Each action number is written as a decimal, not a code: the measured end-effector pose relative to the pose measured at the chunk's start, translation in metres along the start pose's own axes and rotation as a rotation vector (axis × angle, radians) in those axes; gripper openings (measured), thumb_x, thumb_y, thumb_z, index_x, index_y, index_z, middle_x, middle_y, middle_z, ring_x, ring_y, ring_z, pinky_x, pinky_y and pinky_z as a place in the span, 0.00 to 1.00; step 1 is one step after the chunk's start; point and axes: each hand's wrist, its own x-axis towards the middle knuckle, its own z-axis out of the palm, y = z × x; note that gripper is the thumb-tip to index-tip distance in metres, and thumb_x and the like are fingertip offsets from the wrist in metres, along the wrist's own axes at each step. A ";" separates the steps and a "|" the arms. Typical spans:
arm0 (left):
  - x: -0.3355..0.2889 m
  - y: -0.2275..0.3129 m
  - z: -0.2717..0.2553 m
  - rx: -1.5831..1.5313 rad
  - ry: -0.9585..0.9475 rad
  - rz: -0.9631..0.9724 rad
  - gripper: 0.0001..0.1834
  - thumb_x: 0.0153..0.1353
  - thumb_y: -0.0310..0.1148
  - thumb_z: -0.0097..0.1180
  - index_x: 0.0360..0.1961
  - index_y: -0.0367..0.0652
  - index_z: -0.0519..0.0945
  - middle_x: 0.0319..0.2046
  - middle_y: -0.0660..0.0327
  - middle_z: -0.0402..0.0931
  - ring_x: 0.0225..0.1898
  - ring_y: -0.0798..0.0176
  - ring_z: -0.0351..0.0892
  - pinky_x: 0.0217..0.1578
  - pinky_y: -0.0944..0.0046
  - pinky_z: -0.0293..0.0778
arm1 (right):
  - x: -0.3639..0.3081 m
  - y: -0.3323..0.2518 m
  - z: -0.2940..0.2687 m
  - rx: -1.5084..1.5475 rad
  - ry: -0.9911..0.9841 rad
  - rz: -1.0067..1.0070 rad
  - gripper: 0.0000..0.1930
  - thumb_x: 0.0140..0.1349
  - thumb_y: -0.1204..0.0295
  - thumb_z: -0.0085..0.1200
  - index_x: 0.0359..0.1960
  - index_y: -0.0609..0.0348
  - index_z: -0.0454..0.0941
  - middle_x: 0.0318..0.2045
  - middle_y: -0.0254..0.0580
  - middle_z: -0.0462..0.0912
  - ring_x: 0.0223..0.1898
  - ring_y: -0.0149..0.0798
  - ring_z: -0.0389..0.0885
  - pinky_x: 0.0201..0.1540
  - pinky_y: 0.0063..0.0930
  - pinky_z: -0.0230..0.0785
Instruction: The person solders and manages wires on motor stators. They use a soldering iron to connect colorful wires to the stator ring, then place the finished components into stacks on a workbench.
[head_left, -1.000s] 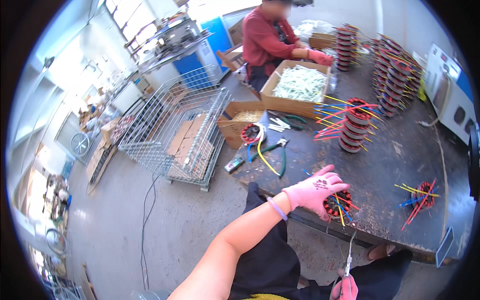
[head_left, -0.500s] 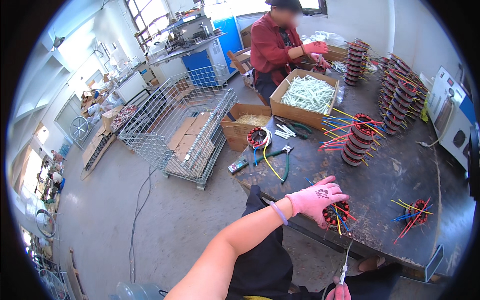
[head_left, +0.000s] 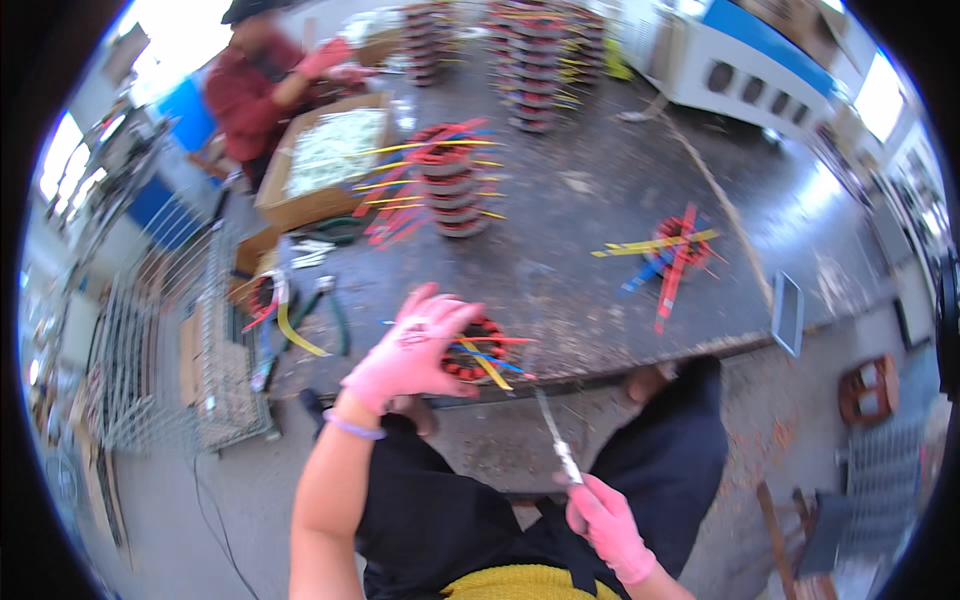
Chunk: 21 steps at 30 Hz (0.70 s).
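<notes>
My left hand [head_left: 415, 345], in a pink glove, is closed around a motor stator [head_left: 462, 371] at the table's front edge. Red, blue and yellow wires stick out of that ring toward the right. Low in the view, my right hand [head_left: 612, 525], also gloved in pink, grips a slim rod-like tool with a white section [head_left: 566, 462]. Its thin tip points up at the wire ends by the stator; blur hides whether they touch. Another stator [head_left: 680, 243] with crossed coloured wires lies farther right on the table.
Stacked stators [head_left: 452, 195] stand on the dark table [head_left: 590, 290], with taller stacks [head_left: 530, 75] behind. A carton [head_left: 330, 150] of pale tubes sits far left, near a co-worker [head_left: 250, 100]. Pliers [head_left: 338, 315] lie at left. A flat framed object [head_left: 788, 314] is at the right edge.
The view has swung to the right, so the table and both hands appear farther left. More of my right hand and its tool now shows. My left hand still holds the stator.
</notes>
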 end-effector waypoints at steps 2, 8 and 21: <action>0.003 0.007 0.000 0.035 -0.030 -0.042 0.57 0.30 0.48 0.78 0.65 0.42 0.68 0.58 0.52 0.69 0.66 0.43 0.62 0.72 0.44 0.47 | -0.001 -0.003 -0.002 0.074 -0.035 0.006 0.18 0.74 0.66 0.45 0.58 0.65 0.74 0.21 0.25 0.67 0.22 0.22 0.61 0.26 0.18 0.53; 0.008 0.012 -0.001 0.060 -0.033 -0.019 0.55 0.30 0.45 0.78 0.64 0.43 0.68 0.56 0.52 0.71 0.65 0.47 0.64 0.72 0.44 0.47 | -0.002 0.002 -0.001 -0.012 -0.022 -0.029 0.18 0.74 0.67 0.43 0.58 0.65 0.72 0.20 0.26 0.65 0.22 0.22 0.63 0.27 0.19 0.58; 0.009 0.013 -0.003 0.055 -0.041 -0.023 0.57 0.28 0.43 0.79 0.65 0.42 0.68 0.55 0.55 0.72 0.65 0.49 0.65 0.73 0.43 0.47 | 0.005 0.004 0.001 -0.053 -0.030 -0.056 0.18 0.74 0.67 0.43 0.58 0.65 0.73 0.21 0.30 0.68 0.23 0.24 0.66 0.27 0.21 0.61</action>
